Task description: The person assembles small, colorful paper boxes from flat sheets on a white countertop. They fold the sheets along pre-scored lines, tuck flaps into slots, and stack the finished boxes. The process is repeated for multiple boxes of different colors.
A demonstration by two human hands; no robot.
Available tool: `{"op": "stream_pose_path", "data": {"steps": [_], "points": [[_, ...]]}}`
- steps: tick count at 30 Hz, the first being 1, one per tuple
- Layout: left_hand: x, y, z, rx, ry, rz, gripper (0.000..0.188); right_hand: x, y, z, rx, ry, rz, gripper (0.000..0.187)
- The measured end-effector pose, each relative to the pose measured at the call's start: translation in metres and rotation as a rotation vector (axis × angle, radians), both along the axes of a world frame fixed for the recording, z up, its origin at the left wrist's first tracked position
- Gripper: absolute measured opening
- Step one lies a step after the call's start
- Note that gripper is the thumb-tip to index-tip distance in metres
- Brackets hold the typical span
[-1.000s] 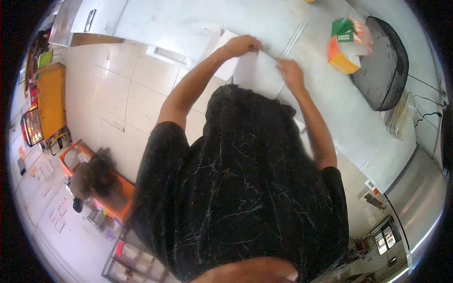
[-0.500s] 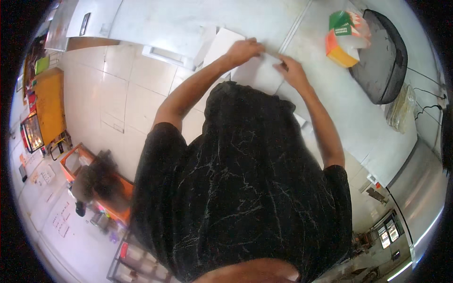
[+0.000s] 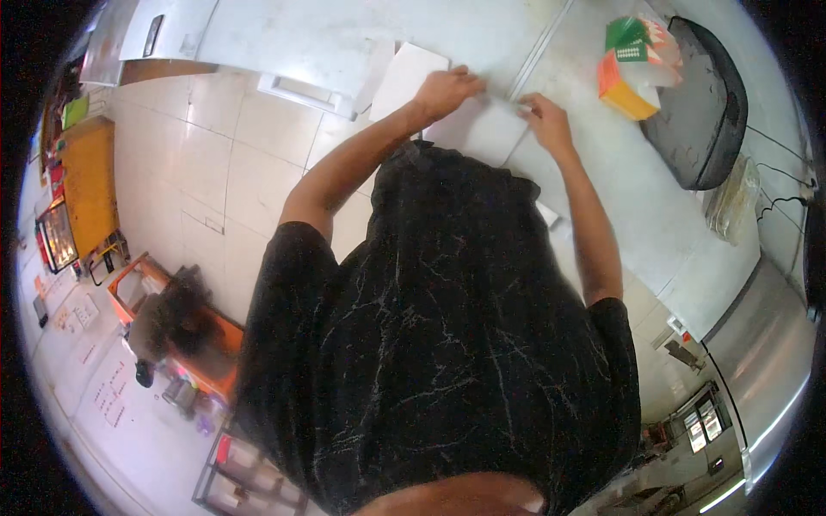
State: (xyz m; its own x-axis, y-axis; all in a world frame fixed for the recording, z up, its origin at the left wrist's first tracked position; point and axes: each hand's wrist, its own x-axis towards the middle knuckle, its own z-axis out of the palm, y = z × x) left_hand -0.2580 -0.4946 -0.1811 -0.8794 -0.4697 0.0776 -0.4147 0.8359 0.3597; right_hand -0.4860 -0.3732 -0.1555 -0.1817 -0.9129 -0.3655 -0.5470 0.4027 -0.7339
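A white sheet [image 3: 482,133], paper or thin card, lies on the pale worktop close against my shirt. My left hand [image 3: 449,91] is at its upper left, with bent fingers closed at the sheet's far edge. Over at the upper right corner, my right hand [image 3: 547,122] pinches the sheet between thumb and fingers. The fingertips are a little blurred. Left of my left hand lies another flat white piece [image 3: 411,73], partly behind that hand and forearm.
To the right stand a yellow, red and green carton [image 3: 632,86] and a dark grey padded bag [image 3: 695,103]. Clear plastic packets [image 3: 733,202] lie by the wall cables. A tiled floor [image 3: 228,163] shows at left, with a person beside an orange container [image 3: 219,344].
My right hand has shifted slightly right, widening the space between my hands. My left hand stays nearly in place at the sheet.
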Motion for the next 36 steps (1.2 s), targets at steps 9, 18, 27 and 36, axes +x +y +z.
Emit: {"op": "stream_pose_path", "data": {"steps": [9, 18, 27, 36], "points": [[-0.013, -0.005, 0.012, 0.115, -0.089, 0.048, 0.022, 0.017, -0.008, -0.016, -0.276, 0.505, 0.058, 0.034], [-0.014, -0.009, 0.002, 0.136, -0.079, 0.021, 0.025, 0.044, -0.007, -0.022, -0.25, 0.377, 0.095, 0.031], [0.0, -0.002, -0.001, -0.149, 0.0, -0.138, 0.028, 0.045, 0.013, -0.018, -0.468, 0.686, 0.307, 0.029], [0.013, 0.008, -0.009, -0.279, 0.152, -0.247, 0.026, 0.04, 0.022, -0.026, -0.705, 0.755, 0.456, 0.026]]}}
